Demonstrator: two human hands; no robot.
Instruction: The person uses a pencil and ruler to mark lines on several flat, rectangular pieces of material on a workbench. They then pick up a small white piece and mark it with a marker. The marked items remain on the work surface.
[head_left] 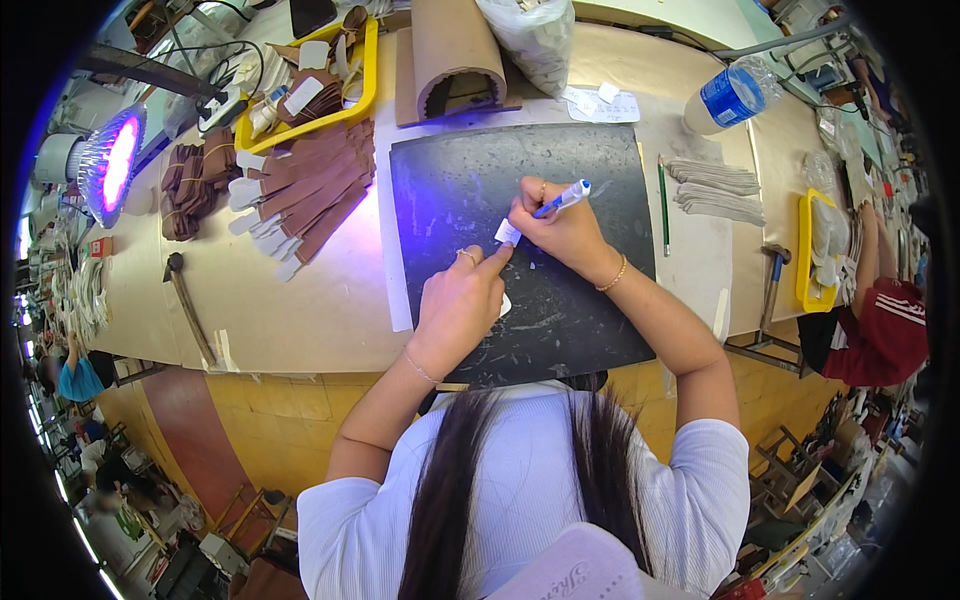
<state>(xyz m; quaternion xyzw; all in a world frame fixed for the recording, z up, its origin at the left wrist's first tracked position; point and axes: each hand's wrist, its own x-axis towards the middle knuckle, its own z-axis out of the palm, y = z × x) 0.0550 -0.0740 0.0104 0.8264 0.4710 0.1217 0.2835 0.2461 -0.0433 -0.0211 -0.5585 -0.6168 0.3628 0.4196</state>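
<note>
A blue-and-white pen [563,199] is gripped in my right hand [565,228], its lower end close to a small white paper slip [507,233]. My left hand [462,305] rests on the black mat [450,180], index finger stretched out and its tip touching the slip's lower edge; this hand grips nothing that I can see. Another small white piece [505,305] shows partly beside the left hand, the rest hidden beneath it. Small marks are on the slip, too fine to make out.
Brown leather-like strips [315,185] fan out on the left, near a yellow tray [372,70] and a hammer [190,305]. A lit lamp [118,165] hangs there. Rightward lie a green pencil [664,205], grey strips [715,187], a bottle [728,98] and another hammer [773,285]. A brown roll [455,50] stands behind.
</note>
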